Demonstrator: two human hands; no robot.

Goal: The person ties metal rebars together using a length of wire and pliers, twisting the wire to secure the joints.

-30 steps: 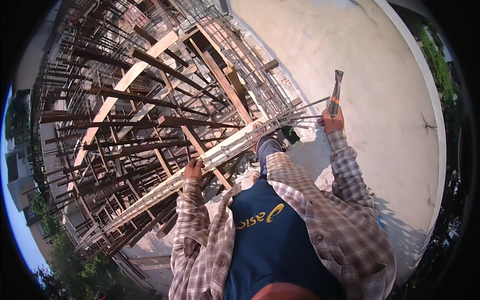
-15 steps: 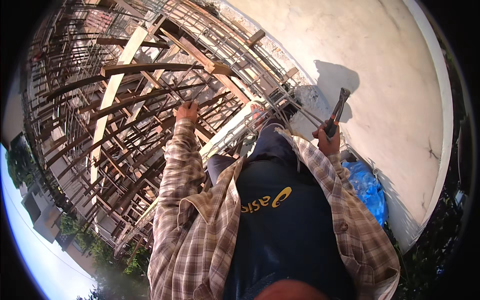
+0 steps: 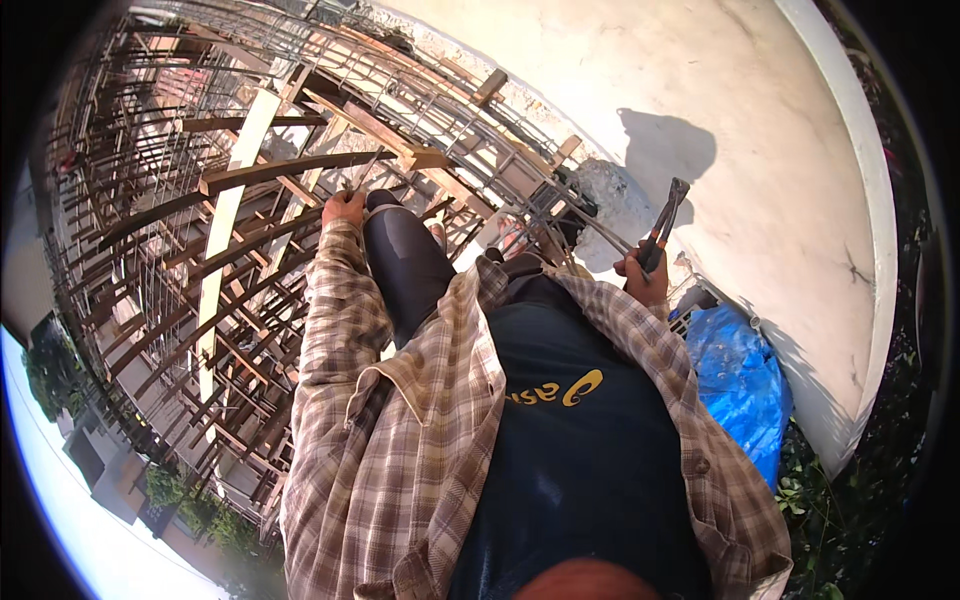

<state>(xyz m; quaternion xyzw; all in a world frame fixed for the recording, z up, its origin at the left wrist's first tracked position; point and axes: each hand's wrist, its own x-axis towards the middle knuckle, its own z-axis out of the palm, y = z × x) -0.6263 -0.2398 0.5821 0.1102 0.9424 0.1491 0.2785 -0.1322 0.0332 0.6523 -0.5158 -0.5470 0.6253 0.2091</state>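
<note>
- Your right hand [image 3: 643,275] is wrapped tight round the handles of the pincers [image 3: 664,222], tool head pointing up and away from the steel.
- Your left hand [image 3: 343,208] is clamped on a rusty bar [image 3: 300,170] of the rebar cage [image 3: 180,250], out ahead of your knee.
- Cage looks largely assembled over the timber planks [image 3: 228,200]; I'd judge joints nearest you are what's left.
- Pale concrete slab [image 3: 780,150] to the right, blue tarp [image 3: 738,375] below it.

Rusty matt metal rebar [image 3: 300,170], rough wooden planks [image 3: 225,210], glossy blue plastic sheet [image 3: 740,380], dull metal pincers [image 3: 665,222].
</note>
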